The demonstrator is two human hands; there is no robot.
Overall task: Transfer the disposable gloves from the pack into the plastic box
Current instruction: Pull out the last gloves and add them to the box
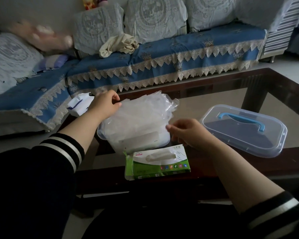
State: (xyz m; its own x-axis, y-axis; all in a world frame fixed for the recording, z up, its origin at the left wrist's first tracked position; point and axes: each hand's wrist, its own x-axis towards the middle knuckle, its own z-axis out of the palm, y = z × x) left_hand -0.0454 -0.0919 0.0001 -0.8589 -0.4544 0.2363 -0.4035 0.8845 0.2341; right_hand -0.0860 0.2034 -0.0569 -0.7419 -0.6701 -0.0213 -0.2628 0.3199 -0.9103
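A stack of thin clear disposable gloves lies over the open clear plastic box at the table's middle, spilling past its far rim. My left hand pinches the stack's far left edge. At the near right edge of the stack, my right hand pinches it between thumb and fingers. The green and white glove pack lies flat in front of the box, its left flap torn open.
The box's clear lid with a blue handle rests on the dark glass-topped table to the right. A white packet sits left of the box. A blue sofa with lace trim runs behind the table.
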